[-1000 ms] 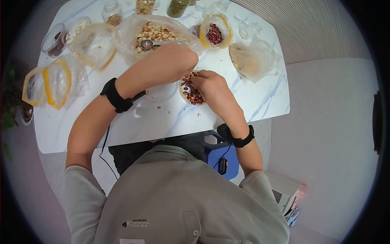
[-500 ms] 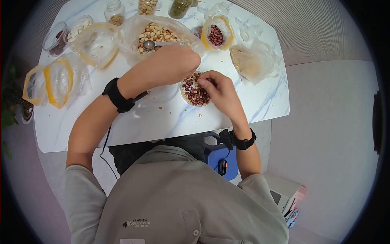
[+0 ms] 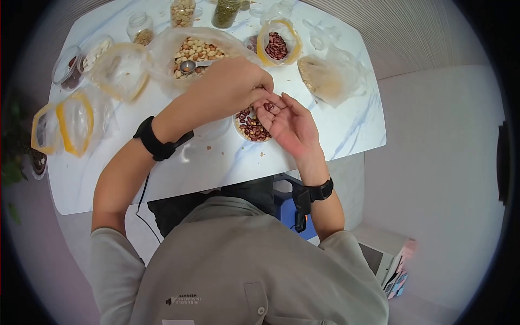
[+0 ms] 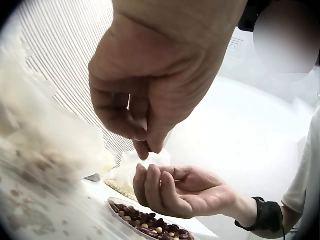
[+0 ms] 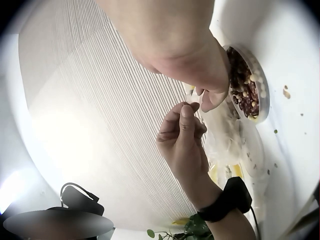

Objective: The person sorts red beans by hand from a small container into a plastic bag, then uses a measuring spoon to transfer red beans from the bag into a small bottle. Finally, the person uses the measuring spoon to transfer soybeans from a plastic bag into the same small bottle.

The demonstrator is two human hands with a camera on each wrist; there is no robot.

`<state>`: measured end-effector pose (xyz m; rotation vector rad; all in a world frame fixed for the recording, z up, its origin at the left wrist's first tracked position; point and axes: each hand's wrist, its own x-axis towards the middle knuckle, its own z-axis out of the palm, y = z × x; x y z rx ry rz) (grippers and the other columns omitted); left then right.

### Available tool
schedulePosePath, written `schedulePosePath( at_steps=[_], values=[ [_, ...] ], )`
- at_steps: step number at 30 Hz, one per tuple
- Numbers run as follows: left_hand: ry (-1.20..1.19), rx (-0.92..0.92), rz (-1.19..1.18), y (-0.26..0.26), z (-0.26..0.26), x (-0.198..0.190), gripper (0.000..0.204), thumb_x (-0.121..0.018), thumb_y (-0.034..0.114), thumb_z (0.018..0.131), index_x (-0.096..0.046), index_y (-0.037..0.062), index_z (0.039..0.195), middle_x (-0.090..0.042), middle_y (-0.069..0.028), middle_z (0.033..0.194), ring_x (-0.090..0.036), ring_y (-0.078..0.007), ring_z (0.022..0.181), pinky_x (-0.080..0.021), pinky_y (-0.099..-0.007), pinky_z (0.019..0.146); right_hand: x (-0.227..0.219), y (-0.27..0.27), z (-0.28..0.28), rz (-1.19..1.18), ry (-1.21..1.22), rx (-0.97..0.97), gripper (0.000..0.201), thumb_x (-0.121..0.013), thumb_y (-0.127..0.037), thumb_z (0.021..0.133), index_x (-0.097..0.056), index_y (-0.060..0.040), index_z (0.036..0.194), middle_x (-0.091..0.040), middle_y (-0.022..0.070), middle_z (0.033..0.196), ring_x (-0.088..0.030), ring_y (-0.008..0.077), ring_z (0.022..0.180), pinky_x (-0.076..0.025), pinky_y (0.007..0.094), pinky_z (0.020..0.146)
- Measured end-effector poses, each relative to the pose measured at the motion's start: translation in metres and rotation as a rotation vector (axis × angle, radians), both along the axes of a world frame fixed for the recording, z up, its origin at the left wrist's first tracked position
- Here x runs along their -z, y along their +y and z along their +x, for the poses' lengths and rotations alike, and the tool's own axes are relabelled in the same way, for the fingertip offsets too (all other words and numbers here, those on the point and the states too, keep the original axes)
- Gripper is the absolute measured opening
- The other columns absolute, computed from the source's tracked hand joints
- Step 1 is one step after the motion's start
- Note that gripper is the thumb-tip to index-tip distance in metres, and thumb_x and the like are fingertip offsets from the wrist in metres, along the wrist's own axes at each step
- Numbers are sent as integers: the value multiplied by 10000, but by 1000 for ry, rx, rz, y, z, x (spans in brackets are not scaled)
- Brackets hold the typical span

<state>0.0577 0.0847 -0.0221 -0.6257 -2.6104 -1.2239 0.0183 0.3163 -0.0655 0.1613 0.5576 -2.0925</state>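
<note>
My left hand (image 3: 233, 84) reaches in from the left with thumb and fingertips pinched on a small dark bean, which shows at the fingertips in the right wrist view. Just below it, my right hand (image 3: 295, 127) is turned palm up with its fingers loosely bent. A few red kidney beans (image 3: 268, 107) lie on the right fingers, right at the left fingertips. Under both hands stands a round clear container (image 4: 112, 206) of red kidney beans mixed with pale yellow ones; the right hand partly covers it in the head view.
Behind the left hand, a big plastic bag (image 3: 162, 46) of nuts holds a metal measuring spoon (image 3: 188, 66). A yellow-edged bag (image 3: 295, 40) of red beans and another bag (image 3: 336, 81) lie beyond. Jars (image 3: 225, 13) line the back; yellow-edged bags (image 3: 78, 122) lie left. Crumbs dot the table.
My right hand has turned from palm down, fingers in the container, to palm up with beans on its fingers, up by the left fingertips. The left hand has hardly moved; the view has shifted slightly.
</note>
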Motion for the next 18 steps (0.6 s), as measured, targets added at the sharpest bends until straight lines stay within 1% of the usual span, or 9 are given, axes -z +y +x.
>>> schedulePosePath(
  at_steps=[1, 4, 7, 10, 13, 16, 17, 18],
  values=[
    [-29, 19, 5, 2, 1, -2, 182, -687, 156, 908, -770, 20, 996, -720, -164, 835, -691, -356, 790, -530, -430, 741, -1, -1, 2, -25, -23, -14, 447, -381, -247, 1128, -594, 119, 1271, -642, 252, 1270, -591, 359, 1263, -481, 447, 1138],
    [9, 79, -31, 7, 1, 6, 201, -680, 140, 910, -768, 26, 1050, -727, -159, 871, -692, -351, 805, -539, -418, 756, -4, -7, 8, -66, -60, 6, 475, -356, -251, 1129, -576, 140, 1287, -636, 260, 1286, -583, 375, 1272, -445, 465, 1180],
    [32, 21, -43, 6, -1, 8, 201, -676, 124, 913, -762, 40, 1073, -736, -149, 914, -696, -341, 848, -542, -414, 775, -10, -11, 13, -50, -114, 46, 491, -341, -248, 1130, -541, 163, 1311, -606, 279, 1327, -569, 391, 1290, -442, 468, 1188],
    [171, -37, 18, 1, -3, 6, 177, -687, 124, 907, -759, 52, 1052, -741, -135, 932, -697, -333, 883, -539, -418, 780, -13, -9, 15, -70, -159, 58, 507, -327, -241, 1131, -494, 192, 1335, -569, 298, 1373, -562, 413, 1292, -439, 477, 1194],
    [186, -107, -45, -4, -2, 6, 145, -704, 136, 900, -755, 73, 1020, -740, -119, 912, -696, -332, 886, -535, -422, 778, -31, -18, 16, 187, -130, 167, 494, -321, -229, 1131, -477, 206, 1306, -553, 314, 1361, -559, 424, 1288, -447, 483, 1187],
    [161, -137, -111, -7, -2, 7, 117, -717, 143, 893, -756, 85, 987, -741, -107, 906, -695, -330, 874, -537, -422, 776, -33, -15, -22, -11, -101, 196, 469, -326, -225, 1130, -480, 200, 1256, -558, 323, 1316, -560, 431, 1275, -460, 491, 1172],
    [125, -137, -124, -6, -2, 7, 111, -719, 146, 893, -757, 87, 979, -742, -106, 908, -696, -330, 876, -539, -424, 780, -42, -18, -37, -61, 25, 200, 509, -339, -218, 1134, -361, 233, 1369, -482, 369, 1398, -510, 463, 1336, -439, 514, 1189],
    [89, -138, -139, -5, -1, 6, 106, -721, 149, 893, -759, 89, 972, -743, -105, 910, -697, -329, 878, -540, -426, 784, -51, -26, -49, 74, 128, 254, 511, -348, -220, 1132, -358, 234, 1366, -482, 360, 1387, -509, 463, 1335, -447, 516, 1182]
  ],
)
